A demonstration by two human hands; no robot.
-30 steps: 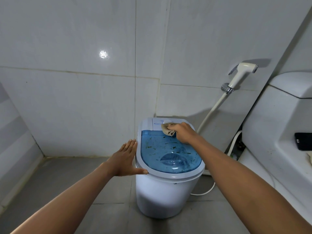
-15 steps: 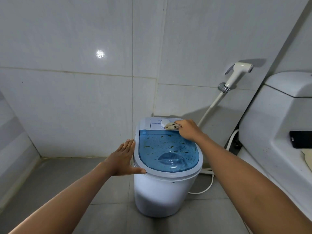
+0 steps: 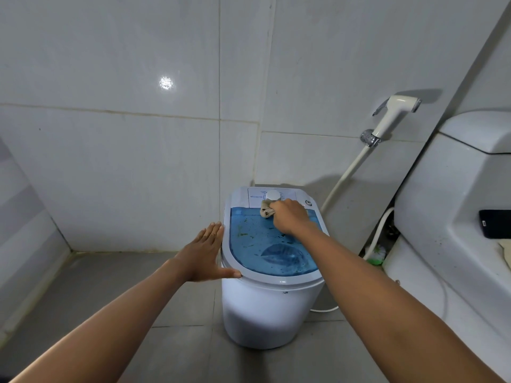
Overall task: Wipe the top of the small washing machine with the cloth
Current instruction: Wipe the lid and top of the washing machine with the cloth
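A small white washing machine (image 3: pixel 265 313) stands on the floor against the tiled wall. Its translucent blue lid (image 3: pixel 257 244) carries dark specks of dirt. My right hand (image 3: pixel 290 218) presses a bunched beige cloth (image 3: pixel 266 210) on the far edge of the lid, just below the white dial (image 3: pixel 273 194) on the control panel. My left hand (image 3: pixel 206 254) lies flat with fingers spread against the machine's left rim, thumb along the front edge, holding nothing.
A white toilet (image 3: pixel 453 217) fills the right side, with a dark phone (image 3: pixel 495 223) on it. A bidet sprayer (image 3: pixel 392 117) hangs on the wall, its hose running down behind the machine. Grey tile floor (image 3: pixel 110 286) spreads to the left.
My right hand slid the cloth from the control panel by the dial back down onto the lid's far edge. The left hand stayed on the rim.
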